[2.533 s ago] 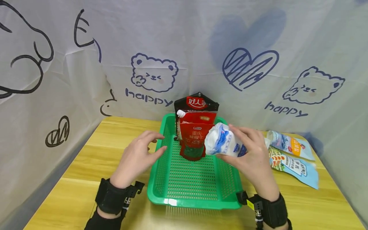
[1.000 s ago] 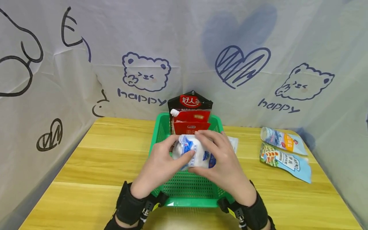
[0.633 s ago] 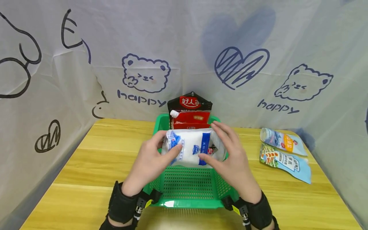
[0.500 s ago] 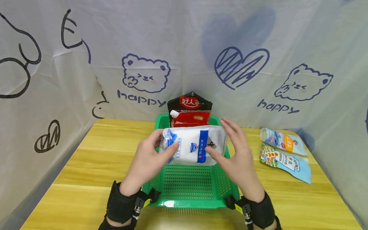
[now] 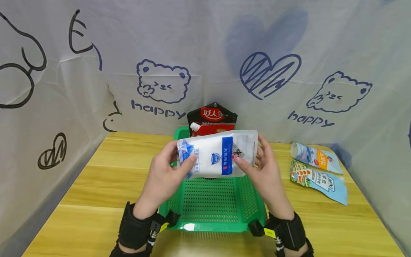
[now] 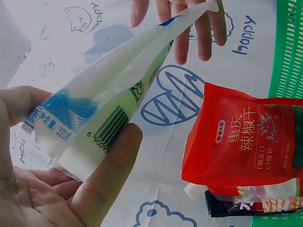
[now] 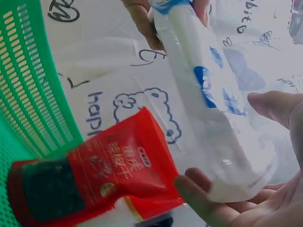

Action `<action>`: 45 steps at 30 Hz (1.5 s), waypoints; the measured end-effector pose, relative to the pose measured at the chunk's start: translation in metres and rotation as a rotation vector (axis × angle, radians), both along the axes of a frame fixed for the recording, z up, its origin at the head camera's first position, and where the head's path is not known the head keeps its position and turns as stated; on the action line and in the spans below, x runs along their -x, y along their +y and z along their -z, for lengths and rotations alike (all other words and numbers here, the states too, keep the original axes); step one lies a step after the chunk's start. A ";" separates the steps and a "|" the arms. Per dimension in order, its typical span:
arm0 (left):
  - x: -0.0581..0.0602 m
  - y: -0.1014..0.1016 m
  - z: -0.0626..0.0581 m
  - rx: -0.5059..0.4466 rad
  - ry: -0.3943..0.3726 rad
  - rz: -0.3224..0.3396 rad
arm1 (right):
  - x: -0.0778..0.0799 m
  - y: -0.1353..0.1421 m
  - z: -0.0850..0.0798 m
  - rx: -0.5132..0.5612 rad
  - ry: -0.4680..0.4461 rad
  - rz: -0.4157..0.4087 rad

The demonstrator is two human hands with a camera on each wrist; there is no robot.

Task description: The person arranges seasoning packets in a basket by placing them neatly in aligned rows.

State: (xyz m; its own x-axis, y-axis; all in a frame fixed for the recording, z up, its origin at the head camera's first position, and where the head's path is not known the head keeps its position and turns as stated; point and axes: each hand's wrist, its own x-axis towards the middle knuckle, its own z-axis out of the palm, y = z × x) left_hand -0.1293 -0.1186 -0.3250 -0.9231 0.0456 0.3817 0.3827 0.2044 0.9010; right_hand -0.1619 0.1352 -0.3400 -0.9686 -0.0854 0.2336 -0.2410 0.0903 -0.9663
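Clearly, both hands are busy with a blue-and-white sea salt packet (image 5: 218,155), held up above the green perforated basket (image 5: 212,227), over its 12 o'clock side as the person sees it. The packet lies lengthwise with its printed face toward the person, its 3 o'clock end slightly higher.

At its 9 o'clock end, the left hand (image 5: 163,175) pinches it, thumb across the front and fingers behind. At 3 o'clock, the right hand (image 5: 268,173) is spread wide around the other end, fingers on the far side, thumb on the near side and looking free of the wrapper in the wrist views; I cannot tell how firmly those fingers touch it. Each wrist wears a black strap (image 5: 136,228).

Beyond the packet, at 12 o'clock, pouches stand one behind another in the basket: the red dried chilis pouch (image 6: 244,137) nearest, a red pouch with a white spout (image 5: 208,129) behind it, and a taller black pouch (image 5: 212,113) at the back. Toward 2 or 3 o'clock on the wooden tabletop (image 5: 96,171), well apart from the basket, an orange-and-blue pouch (image 5: 318,159) lies just beyond a light-blue Heinz pouch (image 5: 321,182).
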 end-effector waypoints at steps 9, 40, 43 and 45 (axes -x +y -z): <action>0.000 0.003 -0.001 -0.083 0.032 0.021 | -0.002 -0.003 0.006 0.049 -0.032 -0.046; 0.000 0.003 -0.004 0.153 -0.101 0.098 | -0.015 -0.007 -0.001 0.057 -0.004 0.022; -0.001 0.004 -0.004 0.182 -0.083 0.084 | -0.017 -0.004 -0.004 -0.019 -0.026 0.037; -0.002 0.004 -0.004 0.208 -0.065 0.086 | -0.018 -0.003 -0.006 -0.073 -0.048 0.038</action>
